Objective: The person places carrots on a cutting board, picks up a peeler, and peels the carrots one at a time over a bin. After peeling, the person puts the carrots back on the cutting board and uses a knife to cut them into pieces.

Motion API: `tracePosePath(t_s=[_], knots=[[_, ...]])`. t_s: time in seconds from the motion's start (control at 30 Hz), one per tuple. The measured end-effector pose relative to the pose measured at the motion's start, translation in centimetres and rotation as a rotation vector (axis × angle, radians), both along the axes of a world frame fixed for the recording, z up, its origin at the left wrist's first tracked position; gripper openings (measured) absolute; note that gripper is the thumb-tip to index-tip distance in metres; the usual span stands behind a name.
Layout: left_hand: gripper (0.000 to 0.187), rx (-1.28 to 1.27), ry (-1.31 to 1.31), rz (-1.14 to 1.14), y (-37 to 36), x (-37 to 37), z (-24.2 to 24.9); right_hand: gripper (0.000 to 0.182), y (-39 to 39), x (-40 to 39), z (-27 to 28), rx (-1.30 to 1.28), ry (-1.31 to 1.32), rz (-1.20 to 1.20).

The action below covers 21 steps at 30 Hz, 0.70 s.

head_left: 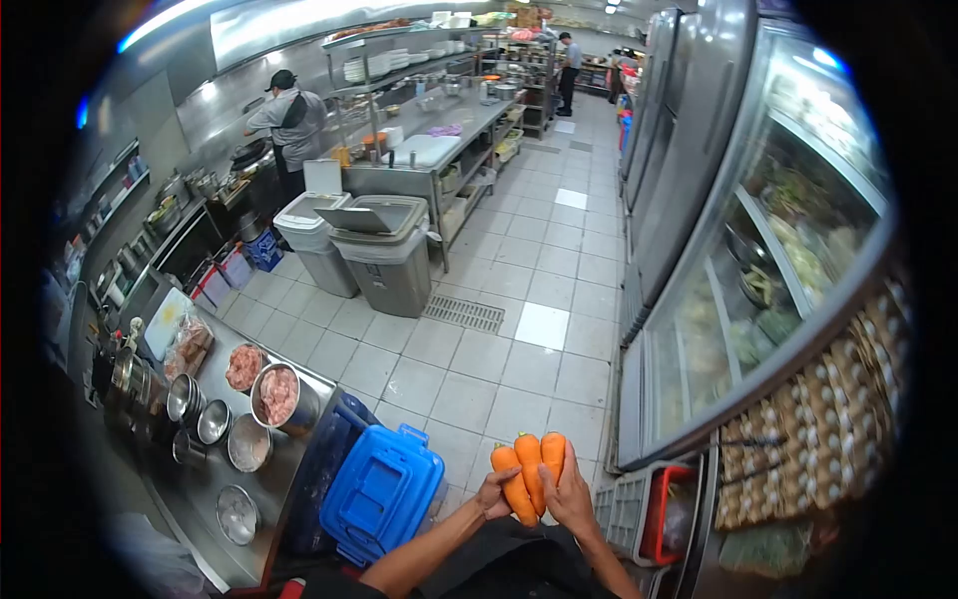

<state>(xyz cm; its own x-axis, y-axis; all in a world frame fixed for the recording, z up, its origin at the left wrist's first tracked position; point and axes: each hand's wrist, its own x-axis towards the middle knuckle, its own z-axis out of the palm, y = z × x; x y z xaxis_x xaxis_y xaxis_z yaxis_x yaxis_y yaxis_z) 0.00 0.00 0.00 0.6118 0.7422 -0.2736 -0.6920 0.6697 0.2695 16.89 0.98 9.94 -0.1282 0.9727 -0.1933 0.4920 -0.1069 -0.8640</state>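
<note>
- You have three carrots [529,476] at the lower centre of the frame, side by side, with their tops pointing up the frame.
- Your left hand [495,495] is partly closed around the lower left side of the bunch, its thumb lying against the leftmost carrot.
- Your right hand [569,491] is curled along the right side of the bunch, in contact with the rightmost carrot; the carrots hide part of its grip.
- Just left of your left forearm, a blue lid [384,491] with a raised handle covers a container.
- To the right of your right hand sit a grey crate [624,511] and a red basket [667,514].
- Trays of eggs [798,424] fill the lower right, below a glass-door fridge [743,250] with greens on its shelves.
- At the lower left, a steel bench [289,454] carries a pot of raw meat [280,397], a second container of meat [245,367] just beside it and several metal bowls [214,422].
- Two lidded bins [384,255] stand on the tiled floor [479,369], left of the upper centre.
- A person [289,130] in a dark cap is at the cooking area in the upper left, well apart from you.
</note>
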Motion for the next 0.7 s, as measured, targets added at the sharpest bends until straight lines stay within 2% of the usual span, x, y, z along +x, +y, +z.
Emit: tracePosePath(t_s=[0.07, 0.1, 0.17, 0.2, 0.23, 0.3, 0.33, 0.43, 0.5, 0.57, 0.6, 0.63, 0.7], knots=[[0.073, -0.034, -0.042, 0.207, -0.2, 1.4, 0.4, 0.075, 1.5, 0.5, -0.7, 0.294, -0.147, 0.120], [0.073, -0.083, 0.012, 0.221, 4.4, -4.7, 0.8, 0.075, 7.4, -5.4, -1.7, 0.244, -0.094, 0.128], [0.075, 0.013, -0.116, 0.354, 9.8, -5.6, 0.9, 0.074, 14.4, -6.1, -1.8, 0.260, -0.058, 0.183], [0.076, 0.036, -0.215, 0.358, 13.5, -6.1, 1.2, 0.081, 18.3, -6.6, 0.2, 0.182, 0.024, 0.188], [0.076, 0.046, -0.212, 0.374, 16.9, -7.4, 0.1, 0.081, 22.3, -7.5, 0.3, 0.190, 0.029, 0.204], [0.081, 0.039, -0.179, 0.328, 21.2, -9.6, -3.0, 0.089, 28.3, -8.5, -0.8, -0.066, 0.146, 0.311], [0.080, 0.057, -0.188, 0.329, 24.2, -10.4, 0.3, 0.094, 31.6, -9.4, -1.2, -0.108, 0.166, 0.359], [0.079, 0.094, -0.081, 0.345, 32.0, -12.9, 2.1, 0.093, 41.0, -11.9, -2.0, -0.087, 0.175, 0.499], [0.074, 0.059, -0.051, 0.346, 36.1, -15.4, 1.1, 0.092, 46.4, -13.9, -1.9, -0.062, 0.190, 0.566], [0.067, 0.079, 0.088, 0.328, 40.7, -16.9, -0.4, 0.091, 51.8, -15.5, -1.0, -0.142, 0.085, 0.633], [0.067, 0.088, 0.087, 0.338, 42.7, -17.1, -0.6, 0.090, 54.2, -16.3, -1.1, -0.111, 0.066, 0.662], [0.063, 0.010, 0.040, 0.377, 44.8, -17.2, -0.2, 0.088, 56.8, -17.4, -1.7, 0.062, 0.085, 0.702], [0.060, -0.061, -0.003, 0.418, 50.6, -18.7, 0.4, 0.088, 62.4, -18.9, -1.1, -0.117, 0.025, 0.697]])
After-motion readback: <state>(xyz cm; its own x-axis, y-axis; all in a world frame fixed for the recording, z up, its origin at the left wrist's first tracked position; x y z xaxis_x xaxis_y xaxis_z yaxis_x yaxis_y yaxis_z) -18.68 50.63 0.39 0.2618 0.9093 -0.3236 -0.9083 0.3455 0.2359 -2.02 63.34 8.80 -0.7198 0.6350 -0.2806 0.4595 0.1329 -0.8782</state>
